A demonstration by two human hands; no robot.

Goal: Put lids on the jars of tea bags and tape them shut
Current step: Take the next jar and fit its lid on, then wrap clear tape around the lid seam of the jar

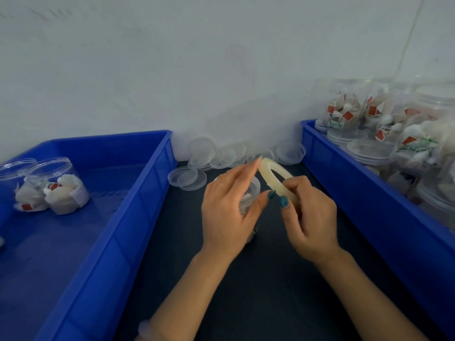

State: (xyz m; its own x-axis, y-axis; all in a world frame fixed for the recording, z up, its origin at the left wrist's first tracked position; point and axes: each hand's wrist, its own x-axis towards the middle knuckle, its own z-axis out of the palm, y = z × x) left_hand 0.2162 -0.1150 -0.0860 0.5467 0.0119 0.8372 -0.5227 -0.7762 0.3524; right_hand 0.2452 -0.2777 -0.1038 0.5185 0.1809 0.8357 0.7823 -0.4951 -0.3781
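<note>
A small clear plastic jar (251,190) with white tea bags inside stands mid-table, mostly hidden under the left hand (226,210). That hand's straight fingers reach the pale yellowish tape roll (273,172); whether it grips the jar, I cannot tell. The right hand (310,217) is clamped on the roll. At nine o'clock, a blue plastic bin (147,183) holds two open tea-bag jars (59,185). At two o'clock, another blue bin (369,205) is crowded with filled jars (344,112). Loose clear lids (209,153) lie at twelve.

Dark table (246,291) down the middle, the left bin (138,217), blue, sitting on it at one side and the right bin (369,212), blue too, at the other. Between them at the back, a heap of clear lids (216,153) lies against the wall, two loose lids (184,178) just in front.
</note>
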